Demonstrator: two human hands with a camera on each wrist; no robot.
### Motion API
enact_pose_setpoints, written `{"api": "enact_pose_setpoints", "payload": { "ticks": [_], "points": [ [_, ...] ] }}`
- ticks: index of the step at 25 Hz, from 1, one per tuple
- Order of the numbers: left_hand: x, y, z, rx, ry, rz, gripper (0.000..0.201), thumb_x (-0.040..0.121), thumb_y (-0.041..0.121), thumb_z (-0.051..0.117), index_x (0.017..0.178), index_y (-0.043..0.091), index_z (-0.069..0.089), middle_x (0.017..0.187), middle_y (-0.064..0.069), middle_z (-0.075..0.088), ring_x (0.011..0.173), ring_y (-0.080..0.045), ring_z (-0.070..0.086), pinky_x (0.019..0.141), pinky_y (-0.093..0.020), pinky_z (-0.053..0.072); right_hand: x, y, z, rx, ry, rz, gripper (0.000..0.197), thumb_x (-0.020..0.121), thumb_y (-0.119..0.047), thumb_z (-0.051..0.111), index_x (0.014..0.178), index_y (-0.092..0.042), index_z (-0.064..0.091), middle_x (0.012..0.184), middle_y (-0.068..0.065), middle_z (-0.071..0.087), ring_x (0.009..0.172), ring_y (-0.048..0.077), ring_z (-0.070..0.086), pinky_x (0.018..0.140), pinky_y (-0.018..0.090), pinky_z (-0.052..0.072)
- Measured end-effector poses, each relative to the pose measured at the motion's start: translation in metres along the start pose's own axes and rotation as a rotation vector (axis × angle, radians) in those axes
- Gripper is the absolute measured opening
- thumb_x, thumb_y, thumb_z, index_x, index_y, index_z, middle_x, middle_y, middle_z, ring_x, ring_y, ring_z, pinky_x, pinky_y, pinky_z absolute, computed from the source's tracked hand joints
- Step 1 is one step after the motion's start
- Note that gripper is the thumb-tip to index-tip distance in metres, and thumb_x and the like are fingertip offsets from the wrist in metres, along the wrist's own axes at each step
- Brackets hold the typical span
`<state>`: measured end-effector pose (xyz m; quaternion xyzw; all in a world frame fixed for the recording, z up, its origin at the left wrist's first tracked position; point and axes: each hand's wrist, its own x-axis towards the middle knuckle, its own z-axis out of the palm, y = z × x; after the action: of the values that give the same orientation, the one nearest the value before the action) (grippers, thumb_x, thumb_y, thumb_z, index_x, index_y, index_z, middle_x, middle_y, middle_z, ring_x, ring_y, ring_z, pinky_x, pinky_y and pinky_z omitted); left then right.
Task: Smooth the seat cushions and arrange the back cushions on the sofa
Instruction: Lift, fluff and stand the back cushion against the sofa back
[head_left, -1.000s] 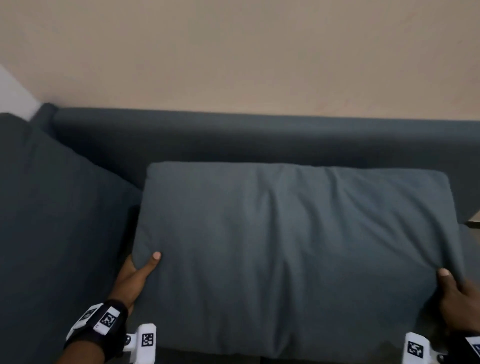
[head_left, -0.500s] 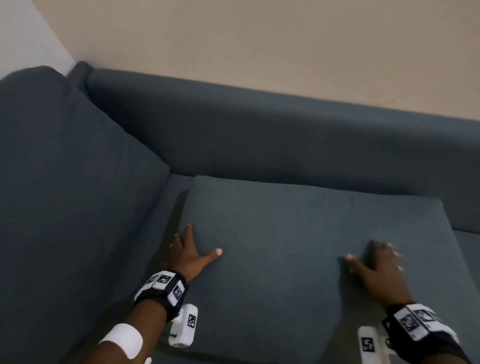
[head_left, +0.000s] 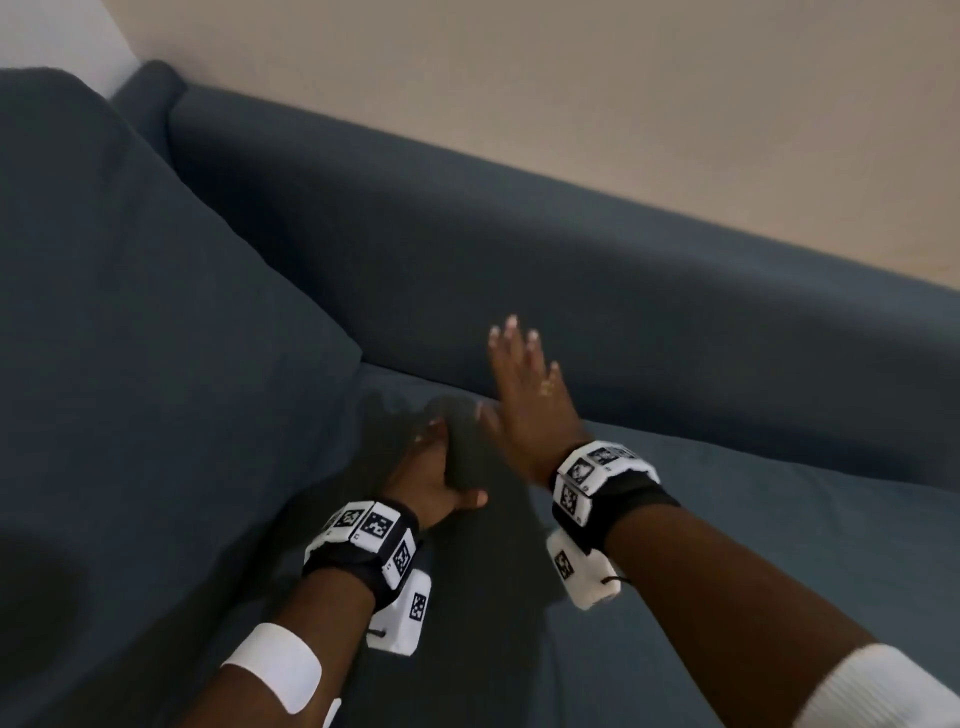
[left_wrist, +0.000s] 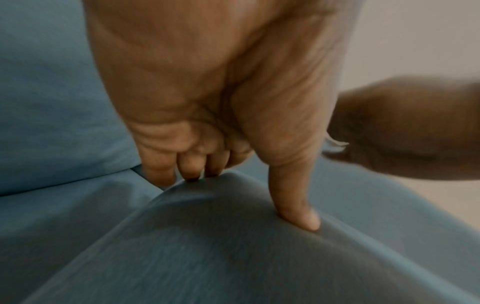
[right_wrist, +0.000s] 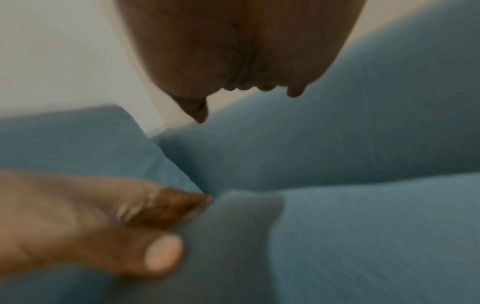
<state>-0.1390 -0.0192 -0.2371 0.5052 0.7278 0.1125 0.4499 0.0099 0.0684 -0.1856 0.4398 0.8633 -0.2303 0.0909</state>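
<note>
A dark blue-grey cushion (head_left: 727, 545) lies flat on the sofa seat, in front of the backrest (head_left: 571, 270). My left hand (head_left: 441, 467) grips its far left corner. In the left wrist view the fingers (left_wrist: 189, 166) curl over the cushion's (left_wrist: 233, 257) edge and the thumb presses into its top. My right hand (head_left: 524, 384) is lifted off the fabric with straight, spread fingers, just right of the left hand and near the backrest. The right wrist view shows that open palm (right_wrist: 249, 61) above the cushion (right_wrist: 363, 236) and my left hand (right_wrist: 103, 222) at lower left.
A large cushion of the same colour (head_left: 130, 338) fills the left side, leaning at the sofa's end. A narrow gap of seat runs between it and the flat cushion. A beige wall (head_left: 571, 78) rises behind the backrest.
The cushion, held up by its lower corners a second ago, now lies flat. My left hand slid to its far left corner and gripped it. My right hand lifted off and swung left.
</note>
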Motion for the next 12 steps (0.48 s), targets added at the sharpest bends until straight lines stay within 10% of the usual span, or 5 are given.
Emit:
{"api": "enact_pose_setpoints", "payload": {
  "ticks": [2,6,10,12],
  "points": [
    [-0.003,-0.01,0.011,0.112,-0.077,-0.005,0.118,0.083,0.049,0.075,0.159,0.012,-0.008,0.167,-0.005,-0.012,0.154,-0.025,-0.007,0.125,-0.037,0.005,0.002,0.006,0.024,-0.184,-0.407,0.037,0.08,0.101,-0.056,0.036,0.16,-0.019,-0.004,0.165,0.001,-0.021,0.156,0.024,-0.004,0.122,0.057,0.006],
    [0.011,-0.01,0.008,0.141,-0.068,0.009,0.121,0.079,0.048,0.078,0.159,0.023,-0.01,0.167,-0.006,-0.013,0.154,-0.031,-0.006,0.125,-0.045,0.011,0.013,0.002,-0.003,-0.022,0.023,-0.015,0.076,0.103,-0.046,0.036,0.16,-0.018,-0.004,0.168,0.0,-0.012,0.155,0.023,-0.011,0.123,0.047,0.004],
    [0.008,0.012,0.004,0.314,-0.091,0.022,0.111,0.084,0.042,0.075,0.159,0.031,-0.007,0.167,-0.004,-0.018,0.153,-0.033,-0.013,0.123,-0.055,0.011,-0.005,0.025,-0.004,-0.197,-0.409,0.047,0.083,0.1,-0.053,0.045,0.161,-0.017,0.002,0.169,0.004,-0.004,0.155,0.026,0.0,0.122,0.055,0.015],
    [0.007,0.031,0.003,0.306,0.069,0.123,0.094,0.093,0.037,0.062,0.159,0.026,-0.005,0.166,-0.004,-0.018,0.153,-0.03,-0.014,0.123,-0.054,0.009,-0.009,0.034,-0.028,-0.036,0.097,0.031,0.073,0.101,-0.043,0.048,0.16,-0.016,0.015,0.169,0.005,0.001,0.155,0.026,0.004,0.123,0.05,0.018]
  ]
}}
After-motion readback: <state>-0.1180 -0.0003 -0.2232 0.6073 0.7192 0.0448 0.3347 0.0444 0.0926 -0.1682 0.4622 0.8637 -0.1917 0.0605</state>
